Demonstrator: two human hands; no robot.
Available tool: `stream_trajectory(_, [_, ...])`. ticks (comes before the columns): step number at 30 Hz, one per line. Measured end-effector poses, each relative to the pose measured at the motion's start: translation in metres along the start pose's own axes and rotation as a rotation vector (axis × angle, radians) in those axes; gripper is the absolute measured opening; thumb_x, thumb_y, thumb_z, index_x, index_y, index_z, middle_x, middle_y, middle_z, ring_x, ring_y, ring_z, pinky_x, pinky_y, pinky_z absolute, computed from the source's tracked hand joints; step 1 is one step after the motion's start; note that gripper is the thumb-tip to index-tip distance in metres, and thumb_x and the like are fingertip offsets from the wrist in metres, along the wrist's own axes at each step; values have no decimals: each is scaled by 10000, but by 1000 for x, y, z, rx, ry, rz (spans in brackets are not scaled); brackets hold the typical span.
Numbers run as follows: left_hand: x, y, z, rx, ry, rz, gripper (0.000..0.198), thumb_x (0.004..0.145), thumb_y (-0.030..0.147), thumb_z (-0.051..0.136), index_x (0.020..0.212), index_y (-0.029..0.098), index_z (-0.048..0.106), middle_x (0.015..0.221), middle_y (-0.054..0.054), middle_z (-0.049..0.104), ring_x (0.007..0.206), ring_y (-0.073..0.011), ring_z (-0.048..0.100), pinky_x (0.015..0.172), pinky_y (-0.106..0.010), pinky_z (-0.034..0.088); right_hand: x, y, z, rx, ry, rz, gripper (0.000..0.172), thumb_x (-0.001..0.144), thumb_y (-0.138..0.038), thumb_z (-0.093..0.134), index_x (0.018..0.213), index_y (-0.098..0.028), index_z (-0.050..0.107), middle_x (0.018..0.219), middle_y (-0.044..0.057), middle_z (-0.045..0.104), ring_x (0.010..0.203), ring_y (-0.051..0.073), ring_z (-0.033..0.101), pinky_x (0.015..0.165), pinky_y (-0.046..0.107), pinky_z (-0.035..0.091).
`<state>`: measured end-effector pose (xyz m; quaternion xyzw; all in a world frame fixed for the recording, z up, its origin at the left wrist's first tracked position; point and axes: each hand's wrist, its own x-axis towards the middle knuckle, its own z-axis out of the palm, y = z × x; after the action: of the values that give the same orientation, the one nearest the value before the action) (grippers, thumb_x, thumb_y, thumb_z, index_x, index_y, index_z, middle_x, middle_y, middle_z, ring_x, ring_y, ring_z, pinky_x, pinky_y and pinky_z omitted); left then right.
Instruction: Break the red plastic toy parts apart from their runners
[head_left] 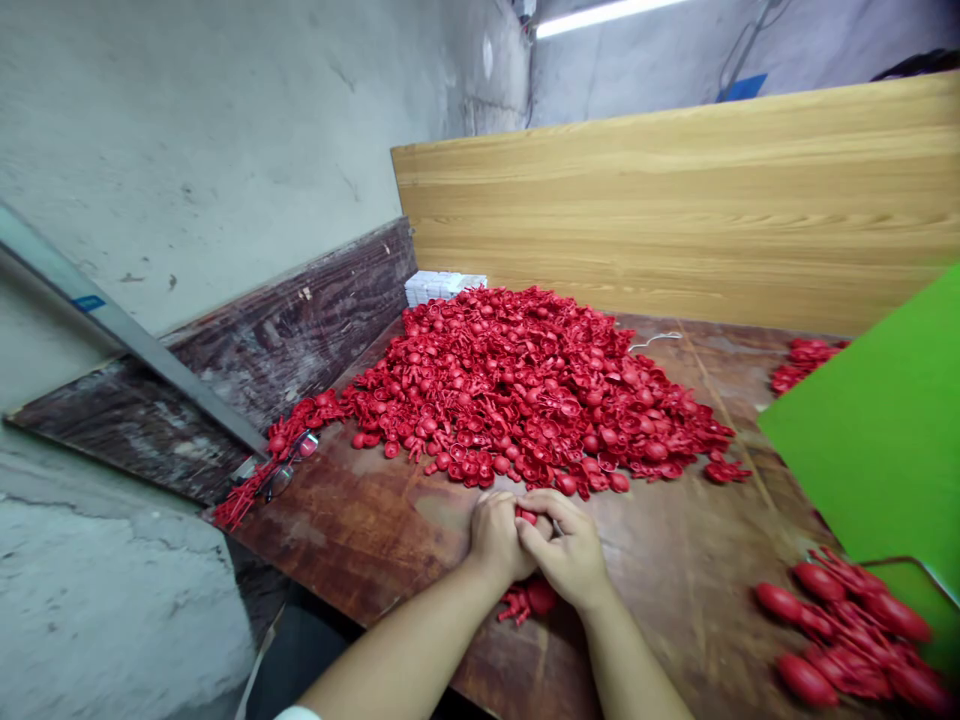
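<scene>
My left hand (496, 538) and my right hand (568, 548) meet above the wooden table (360, 545), fingers curled together. Between them a bit of a red plastic piece (527, 517) shows; most of it is hidden by the fingers. Just below my hands, between the forearms, lies a red figure-like part (531, 599) with a rounded body and small limbs. Beyond my fingertips rises a large heap of red plastic parts (525, 390), many of them round shells and small limb-like shapes.
Larger red figures (847, 630) lie at the right front, beside a bright green panel (877, 440). More red parts (806, 362) sit behind it. A white stack (444, 287) stands at the back. Eyeglasses (280, 478) lie at the left edge. A yellow board (675, 210) closes the back.
</scene>
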<state>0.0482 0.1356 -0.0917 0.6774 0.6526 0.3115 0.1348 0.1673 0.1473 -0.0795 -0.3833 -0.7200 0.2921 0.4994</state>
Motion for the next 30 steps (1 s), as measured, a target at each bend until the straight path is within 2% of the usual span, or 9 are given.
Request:
stream_trajectory(6, [0, -3, 4, 18, 22, 58, 282, 852, 325, 519, 721, 168, 712, 743, -117, 731, 731, -247, 681, 730, -358, 492, 1, -2, -4, 72, -36, 48, 139, 899, -276, 618, 898, -217, 744, 944, 87, 720, 900, 233, 679, 839, 391, 555])
stream_trajectory(9, [0, -1, 1, 12, 5, 101, 326, 871, 378, 508, 700, 182, 704, 701, -107, 717, 701, -241, 681, 726, -361, 494, 1, 2, -3, 155, 7, 165, 278, 966, -373, 541, 891, -217, 760, 1037, 108, 730, 969, 241, 680, 909, 411, 542])
stream_trajectory(12, [0, 1, -1, -3, 0, 194, 296, 811, 408, 564, 632, 194, 664, 635, -91, 688, 662, -247, 674, 719, -384, 498, 0, 8, -1, 314, 57, 322, 385, 981, -493, 483, 1043, -216, 742, 1122, 121, 741, 1051, 269, 688, 957, 450, 545])
stream_trajectory(14, [-1, 1, -1, -18, 22, 268, 279, 766, 411, 584, 600, 194, 637, 617, -98, 673, 644, -255, 669, 689, -395, 497, 0, 9, -1, 430, 14, 364, 455, 978, -549, 447, 1143, -218, 712, 1176, 121, 738, 1114, 288, 680, 1008, 480, 525])
stream_trajectory(18, [-3, 0, -2, -46, 37, 365, 282, 747, 418, 561, 571, 203, 607, 594, -104, 650, 631, -248, 657, 659, -393, 494, -1, 2, -3, 523, -131, 301, 546, 985, -586, 369, 1248, -225, 684, 1304, 101, 691, 1248, 303, 611, 1139, 512, 407])
stream_trajectory(21, [-4, 0, -3, -65, 14, 390, 307, 768, 425, 527, 563, 206, 589, 581, -94, 630, 598, -230, 636, 635, -382, 483, -2, -3, -3, 562, -188, 289, 574, 998, -576, 322, 1309, -225, 652, 1347, 91, 666, 1289, 305, 580, 1165, 520, 370])
stream_trajectory(24, [-5, 0, -4, -69, 2, 394, 270, 758, 389, 523, 573, 203, 588, 606, -93, 641, 604, -225, 638, 633, -370, 480, -2, -2, -1, 566, -184, 309, 563, 1003, -569, 321, 1281, -227, 672, 1310, 86, 690, 1260, 299, 604, 1145, 516, 398])
stream_trajectory(30, [-6, -2, -2, -58, -1, 392, 176, 695, 330, 553, 589, 200, 606, 626, -100, 669, 624, -243, 652, 651, -377, 497, 1, -3, 2, 523, -108, 359, 544, 992, -584, 372, 1056, -218, 768, 1073, 85, 786, 1033, 277, 723, 1010, 472, 528])
